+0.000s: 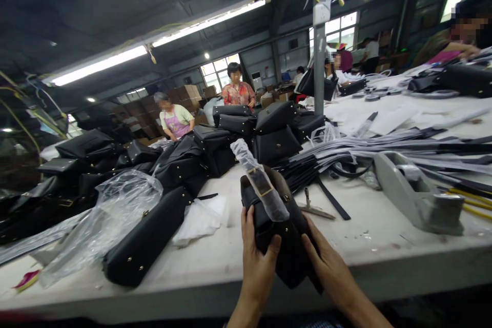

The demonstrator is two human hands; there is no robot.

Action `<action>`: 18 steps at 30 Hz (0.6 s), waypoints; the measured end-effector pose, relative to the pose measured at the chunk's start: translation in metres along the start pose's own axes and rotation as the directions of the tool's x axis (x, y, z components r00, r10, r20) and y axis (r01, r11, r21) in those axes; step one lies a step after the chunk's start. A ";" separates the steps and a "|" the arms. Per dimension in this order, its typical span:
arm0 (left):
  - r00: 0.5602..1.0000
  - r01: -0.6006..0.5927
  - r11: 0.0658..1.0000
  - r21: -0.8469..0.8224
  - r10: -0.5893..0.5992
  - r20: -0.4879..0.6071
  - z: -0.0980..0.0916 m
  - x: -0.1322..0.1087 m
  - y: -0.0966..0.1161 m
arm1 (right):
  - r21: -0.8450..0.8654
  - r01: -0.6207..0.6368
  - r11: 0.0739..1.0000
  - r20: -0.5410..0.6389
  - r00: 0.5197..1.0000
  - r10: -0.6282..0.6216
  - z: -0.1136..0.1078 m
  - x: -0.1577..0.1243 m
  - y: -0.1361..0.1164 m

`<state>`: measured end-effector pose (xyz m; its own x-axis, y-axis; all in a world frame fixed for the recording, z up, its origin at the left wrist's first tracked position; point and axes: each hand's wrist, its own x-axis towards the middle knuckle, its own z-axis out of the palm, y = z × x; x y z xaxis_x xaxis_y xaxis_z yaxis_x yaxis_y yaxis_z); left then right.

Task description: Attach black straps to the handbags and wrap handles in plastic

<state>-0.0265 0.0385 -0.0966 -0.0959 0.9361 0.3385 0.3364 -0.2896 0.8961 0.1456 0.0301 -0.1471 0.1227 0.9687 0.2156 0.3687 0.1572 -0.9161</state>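
Between my two hands is a black handbag (282, 246), tilted over the table's front edge. A strap with a gold buckle (261, 182), wrapped in clear plastic, lies across its top. My left hand (257, 251) grips the bag's left side, thumb on the near face. On the right side, my right hand (326, 251) holds it with the thumb pressed on the leather; its other fingers are partly hidden. To the left another black bag (148, 238) with gold studs lies on its side, next to crumpled white paper (203, 218).
Clear plastic bags (126, 200) and stacked black handbags (88, 146) cover the left. A grey tape dispenser (418, 195), a small metal tool (317, 210) and many wrapped straps (365, 151) lie to the right. A metal post (319, 69) rises behind. Co-workers stand across the table.
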 end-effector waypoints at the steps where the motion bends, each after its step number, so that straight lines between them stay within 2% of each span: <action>1: 1.000 0.000 0.998 -0.065 0.001 0.019 -0.001 0.009 -0.002 | 0.013 0.026 1.000 -0.024 0.999 -0.025 0.011 -0.006 0.000; 3: 0.997 -0.008 0.982 -0.190 0.023 0.078 -0.010 0.032 -0.004 | 0.009 0.091 0.996 -0.063 0.994 -0.090 0.032 -0.020 -0.001; 5: 0.988 0.014 0.959 -0.284 0.031 0.154 -0.023 0.056 -0.007 | -0.031 0.134 0.991 -0.040 0.990 -0.135 0.048 -0.031 -0.002; 8: 0.985 0.087 0.947 -0.310 -0.036 0.167 -0.043 0.078 -0.016 | -0.066 0.156 0.986 0.002 0.988 -0.156 0.054 -0.034 -0.004; 12: 0.996 0.091 0.952 -0.292 -0.082 0.044 -0.058 0.074 -0.029 | 0.000 0.158 0.987 -0.085 0.984 -0.158 0.039 -0.022 -0.014; 14: 0.997 0.077 0.949 -0.306 -0.071 0.032 -0.061 0.069 -0.030 | 0.083 0.158 0.984 -0.104 0.983 -0.149 0.033 -0.015 -0.022; 18: 0.998 0.020 0.940 -0.340 -0.001 0.056 -0.066 0.067 -0.014 | 0.128 0.123 0.984 0.031 0.991 -0.128 0.029 -0.005 -0.042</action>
<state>-0.0993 0.0920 -0.0682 -0.0436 0.9461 0.3209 -0.0043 -0.3213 0.9470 0.1031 0.0243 -0.1190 0.0455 0.9462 0.3202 0.2600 0.2983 -0.9184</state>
